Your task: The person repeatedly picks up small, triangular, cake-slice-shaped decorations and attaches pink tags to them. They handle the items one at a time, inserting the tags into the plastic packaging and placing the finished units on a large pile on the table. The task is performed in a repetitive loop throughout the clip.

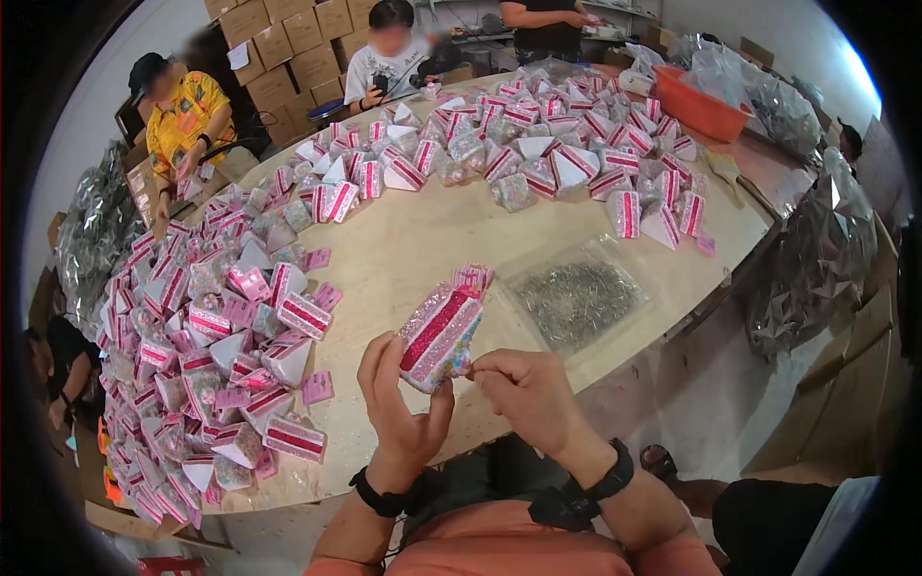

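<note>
Over the near middle of the table, my left hand (408,408) grips a cake-slice-shaped ornament (440,331) between thumb and fingers. Its side has pale pink glitter with a dark pink band, and another face carries multicoloured bits. A pink frill or tag sticks up from its far end. Beside its lower right edge, my right hand (528,394) is closed in a pinch against the ornament. Whatever lies between those fingertips is too small to make out. Just beyond the right hand, a clear plastic bag (576,293) holds many small metal pins or hooks.
Similar cake-slice ornaments heap up on the left (221,355) and along the far side of the table (538,125), several with pink cards. An orange basin (701,106) and a brush (722,171) are at the far right. Several people are around; cartons (298,48) stack behind.
</note>
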Available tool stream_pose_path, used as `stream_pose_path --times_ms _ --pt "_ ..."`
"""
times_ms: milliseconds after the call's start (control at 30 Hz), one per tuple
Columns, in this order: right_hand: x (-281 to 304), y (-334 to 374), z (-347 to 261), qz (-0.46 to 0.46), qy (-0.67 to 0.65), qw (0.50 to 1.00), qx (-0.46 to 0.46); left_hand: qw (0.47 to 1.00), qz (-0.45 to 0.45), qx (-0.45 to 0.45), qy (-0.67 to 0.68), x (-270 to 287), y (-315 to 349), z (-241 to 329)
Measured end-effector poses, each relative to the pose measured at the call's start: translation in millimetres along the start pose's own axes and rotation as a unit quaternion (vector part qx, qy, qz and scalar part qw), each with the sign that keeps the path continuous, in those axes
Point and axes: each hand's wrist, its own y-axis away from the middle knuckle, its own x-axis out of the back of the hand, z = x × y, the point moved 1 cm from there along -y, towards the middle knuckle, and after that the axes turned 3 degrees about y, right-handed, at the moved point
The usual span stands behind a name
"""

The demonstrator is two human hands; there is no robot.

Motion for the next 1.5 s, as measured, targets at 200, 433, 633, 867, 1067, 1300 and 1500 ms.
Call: stream_pose_path --times_ms 200,433,633,867,1067,1300,1500 --pt "1.6 -3.4 6.1 -0.018 -0.027 0.999 -0.018 1.000 -0.017 -0.002 0.005 0.2 0.3 -2.3" --pt "4.9 -4.3 1.4 -0.045 -0.094 0.991 -0.088 0.972 -0.018 0.144 0.183 -6.4 8.2 -3.7" --pt "-1.4 -6.5 11.3 -0.033 -0.122 0.988 -0.094 0.989 -0.014 0.096 0.113 -7.3 9.4 -4.7" --pt "-2.1 -8.1 13.2 -0.028 -0.168 0.978 -0.120 0.990 -0.013 0.087 0.108 -8.9 11.8 -9.7" --pt "0.0 -11.0 17.8 -0.039 -0.130 0.983 -0.127 0.986 -0.022 0.106 0.123 -10.6 14.8 -11.1" --pt "-2.0 -9.6 24.1 0.015 0.017 1.000 -0.013 0.996 -0.039 0.048 0.061 -12.7 13.0 -12.9" --pt "0.0 -8.4 17.0 0.018 0.058 0.998 0.002 0.994 -0.015 0.066 0.085 -16.0 16.3 -12.5"
